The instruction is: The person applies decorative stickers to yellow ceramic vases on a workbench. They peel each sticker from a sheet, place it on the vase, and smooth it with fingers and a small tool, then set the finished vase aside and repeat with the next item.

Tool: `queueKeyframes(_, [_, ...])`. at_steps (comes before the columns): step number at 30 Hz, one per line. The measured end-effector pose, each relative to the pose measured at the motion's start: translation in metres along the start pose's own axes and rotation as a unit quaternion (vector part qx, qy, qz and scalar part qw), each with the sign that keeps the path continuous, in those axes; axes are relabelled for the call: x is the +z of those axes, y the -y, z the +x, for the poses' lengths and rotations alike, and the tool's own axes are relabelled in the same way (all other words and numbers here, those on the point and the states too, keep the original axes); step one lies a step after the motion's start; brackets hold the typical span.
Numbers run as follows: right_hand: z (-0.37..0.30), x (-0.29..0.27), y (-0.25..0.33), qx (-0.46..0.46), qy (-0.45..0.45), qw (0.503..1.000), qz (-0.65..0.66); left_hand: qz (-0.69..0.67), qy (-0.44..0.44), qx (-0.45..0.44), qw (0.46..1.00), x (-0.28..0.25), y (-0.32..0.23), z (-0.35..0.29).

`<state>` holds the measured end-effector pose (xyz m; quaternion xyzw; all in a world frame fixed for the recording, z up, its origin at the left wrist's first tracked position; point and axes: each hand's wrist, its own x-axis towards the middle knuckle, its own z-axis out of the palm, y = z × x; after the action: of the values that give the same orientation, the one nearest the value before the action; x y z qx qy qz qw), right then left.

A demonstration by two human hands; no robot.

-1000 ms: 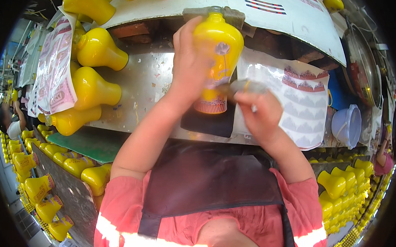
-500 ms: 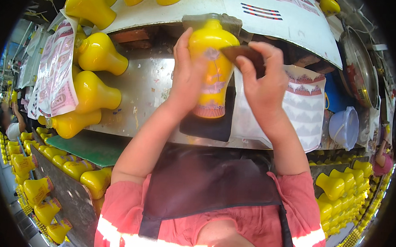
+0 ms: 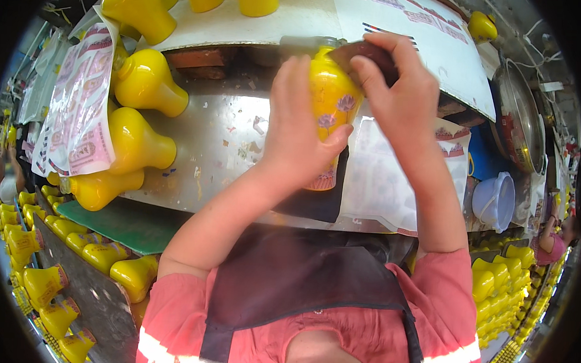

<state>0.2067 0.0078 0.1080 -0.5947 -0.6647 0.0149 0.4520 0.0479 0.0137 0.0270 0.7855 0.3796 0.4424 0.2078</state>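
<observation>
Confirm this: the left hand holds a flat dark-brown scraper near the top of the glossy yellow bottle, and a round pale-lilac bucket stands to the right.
Wrong hand: the head view shows the right hand holding the flat dark-brown scraper near the top of the glossy yellow bottle. The rest stands.

Bucket (image 3: 502,205), one, pale lavender, at the right end of the metal bench (image 3: 209,123). Round metal pan (image 3: 527,137), one, large, tilted up beyond it. Brick (image 3: 202,59), reddish, beneath the white board (image 3: 298,16). Green board (image 3: 115,228), one, low on the left. Packed yellow vessels (image 3: 503,281), many, lower right. Another person (image 3: 549,246), pink top, whom I see far right.
</observation>
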Motion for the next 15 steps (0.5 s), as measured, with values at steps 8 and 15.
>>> queueKeyframes(8, [0.041, -0.001, 0.001, -0.038, 0.149, 0.988, -0.002, 0.011, 0.003, -0.012, 1.0, -0.001, -0.004, 0.0])
queueKeyframes(15, [0.04, 0.005, -0.016, -0.097, 0.115, 0.987, -0.061, -0.048, 0.007, -0.113, 0.992, -0.011, 0.006, 0.03])
